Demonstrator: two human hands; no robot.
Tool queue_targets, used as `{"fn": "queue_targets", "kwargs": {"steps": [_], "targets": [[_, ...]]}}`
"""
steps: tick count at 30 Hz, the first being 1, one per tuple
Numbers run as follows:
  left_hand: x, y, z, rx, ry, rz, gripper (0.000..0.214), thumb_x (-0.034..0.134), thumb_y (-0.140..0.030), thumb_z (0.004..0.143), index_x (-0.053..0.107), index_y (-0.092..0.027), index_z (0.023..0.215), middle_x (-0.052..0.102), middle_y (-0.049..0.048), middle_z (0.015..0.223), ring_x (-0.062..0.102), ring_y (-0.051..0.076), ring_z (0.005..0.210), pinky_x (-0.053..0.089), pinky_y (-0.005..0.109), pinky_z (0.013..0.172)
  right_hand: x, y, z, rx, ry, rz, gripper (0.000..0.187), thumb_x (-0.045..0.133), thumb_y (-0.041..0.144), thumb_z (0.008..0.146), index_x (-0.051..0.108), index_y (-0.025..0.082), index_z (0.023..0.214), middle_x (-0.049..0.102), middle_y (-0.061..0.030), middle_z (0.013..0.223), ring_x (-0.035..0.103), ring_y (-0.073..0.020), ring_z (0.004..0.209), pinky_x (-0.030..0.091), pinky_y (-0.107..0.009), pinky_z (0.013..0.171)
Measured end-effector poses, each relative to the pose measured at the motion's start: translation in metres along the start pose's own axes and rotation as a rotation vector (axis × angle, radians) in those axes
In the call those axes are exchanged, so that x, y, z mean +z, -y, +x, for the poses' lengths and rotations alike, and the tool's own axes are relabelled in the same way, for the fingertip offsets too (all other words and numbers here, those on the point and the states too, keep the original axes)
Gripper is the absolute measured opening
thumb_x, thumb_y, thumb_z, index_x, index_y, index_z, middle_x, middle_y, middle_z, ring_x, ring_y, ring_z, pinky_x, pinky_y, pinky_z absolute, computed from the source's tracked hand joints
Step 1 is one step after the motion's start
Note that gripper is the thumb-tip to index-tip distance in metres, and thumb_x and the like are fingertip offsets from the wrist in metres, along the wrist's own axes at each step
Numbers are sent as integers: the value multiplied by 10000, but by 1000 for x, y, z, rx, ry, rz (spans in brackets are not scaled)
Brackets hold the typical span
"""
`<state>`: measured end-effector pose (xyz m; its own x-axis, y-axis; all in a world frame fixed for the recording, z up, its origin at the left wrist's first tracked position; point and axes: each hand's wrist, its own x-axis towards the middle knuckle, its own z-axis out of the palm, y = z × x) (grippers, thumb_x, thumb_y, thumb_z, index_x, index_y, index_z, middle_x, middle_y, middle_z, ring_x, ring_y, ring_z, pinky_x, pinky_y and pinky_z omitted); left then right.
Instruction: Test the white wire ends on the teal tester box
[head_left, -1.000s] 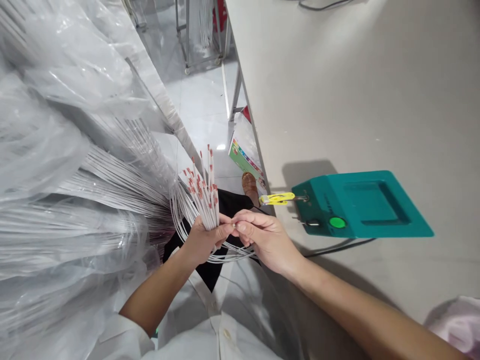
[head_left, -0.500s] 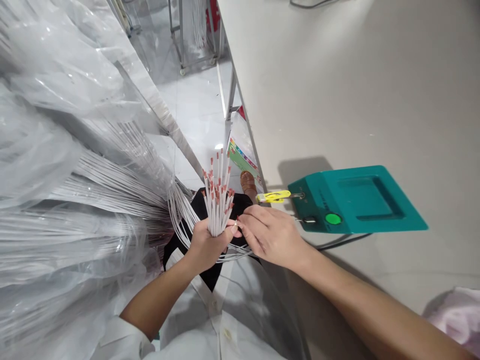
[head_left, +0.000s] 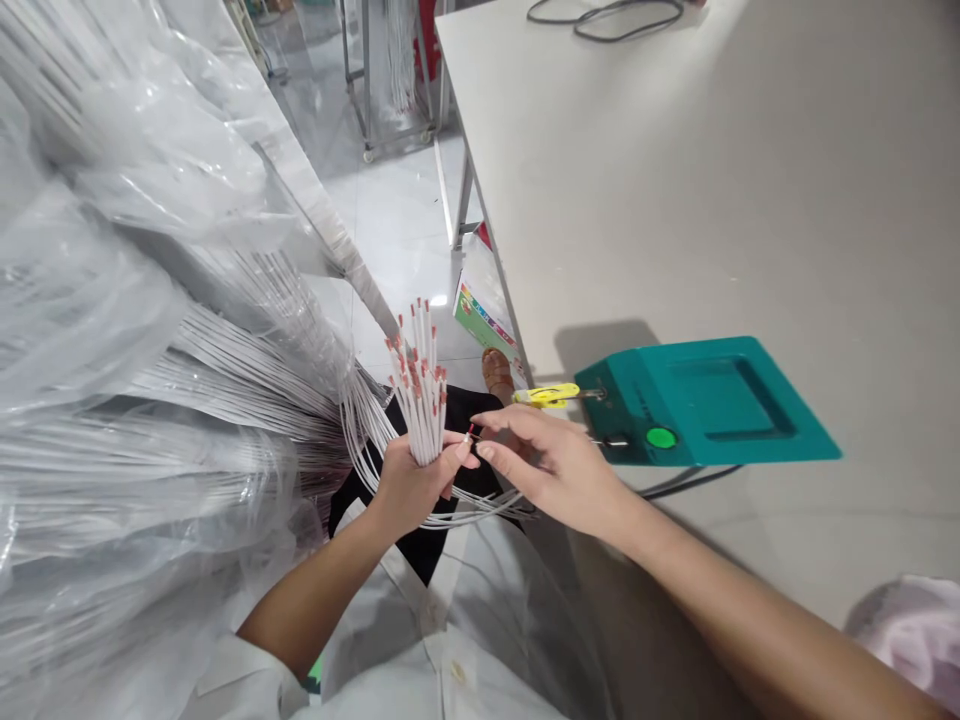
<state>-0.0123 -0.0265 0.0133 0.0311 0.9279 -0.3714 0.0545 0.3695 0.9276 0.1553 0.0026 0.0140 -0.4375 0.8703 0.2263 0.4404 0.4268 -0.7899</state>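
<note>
My left hand [head_left: 409, 485] is closed round a bunch of thin white wires [head_left: 418, 390] with red tips that stand upward; the wires loop back down below the hand. My right hand [head_left: 551, 470] sits just right of it, thumb and forefinger pinched on a single red-tipped wire end [head_left: 470, 434] next to the bunch. A teal box [head_left: 705, 402] with a green button [head_left: 661, 437] stands on the grey table right of my right hand. A yellow clip [head_left: 546, 396] juts from the box's left side, just above my right fingers.
Long bundles of white wires in clear plastic bags [head_left: 150, 330] fill the left side. The grey table [head_left: 712, 180] spreads to the right, with a coiled black cable [head_left: 604, 18] at its far edge. A colourful box [head_left: 484, 318] and a metal rack [head_left: 390, 70] stand on the floor.
My right hand's fingers have moved from lying against the bunch to pinching one wire end beside it. The bunch in my left hand has tilted slightly left.
</note>
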Motion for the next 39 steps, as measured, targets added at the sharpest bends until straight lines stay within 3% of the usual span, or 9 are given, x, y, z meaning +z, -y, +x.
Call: {"fn": "queue_targets", "kwargs": {"steps": [4,6,10,13,15,19,24,31,39], "targets": [[0,-2,0,-43,123,83,202,594,-299,731,652,-112,684,494,-34,473,410,51,388,308,177,389,2,0,1,-154,54,-19,236,441,191,884,635,178,749,646,-45,746,596,-113,681,462,-219,606],[2,-1,2,-22,150,111,179,606,-289,722,657,-118,715,490,-35,492,424,58,412,329,182,409,0,1,-1,-221,45,-203,238,440,183,874,641,169,748,641,-48,718,588,-118,646,436,-223,561],[9,5,8,74,90,144,150,622,-277,708,645,-129,720,518,-23,553,448,69,486,366,193,471,-20,3,-8,-311,27,-593,253,452,192,855,625,170,672,612,-27,621,562,-127,563,386,-253,510],[14,8,17,48,42,74,154,619,-281,707,621,-127,715,459,-46,490,401,60,442,323,188,428,-44,1,-10,-394,-121,-829,157,513,214,836,645,153,775,668,-57,752,598,-166,688,419,-280,624],[18,6,24,7,26,-27,175,612,-271,707,621,-127,807,421,-68,458,363,52,397,295,184,391,-57,-3,-9,-393,-147,-1004,178,536,246,835,645,127,908,679,-89,854,596,-206,779,412,-314,691],[25,-2,33,-3,21,-182,396,622,-235,686,583,-130,1065,493,-59,540,366,45,389,303,181,372,-66,-10,-1,-282,47,-1219,220,483,208,854,627,114,992,662,-108,864,549,-272,925,343,-409,822],[33,-7,39,10,52,-223,408,619,-219,690,609,-126,1087,526,-43,560,382,35,387,310,180,379,-63,-10,9,-199,215,-1297,252,452,84,822,629,104,999,645,-104,833,521,-278,940,255,-499,925],[36,-11,43,-60,46,-246,453,667,-218,645,638,-112,1084,552,-31,566,374,32,379,303,201,386,-70,-8,24,-169,373,-1206,231,467,28,742,644,167,691,647,-51,659,561,-220,803,293,-512,945],[41,-8,45,-39,10,-220,429,693,-226,633,659,-123,1047,538,-37,573,359,33,436,278,195,432,-67,-19,28,-277,256,-1065,229,472,34,712,603,189,606,616,-69,576,579,-230,736,310,-569,950]]}}
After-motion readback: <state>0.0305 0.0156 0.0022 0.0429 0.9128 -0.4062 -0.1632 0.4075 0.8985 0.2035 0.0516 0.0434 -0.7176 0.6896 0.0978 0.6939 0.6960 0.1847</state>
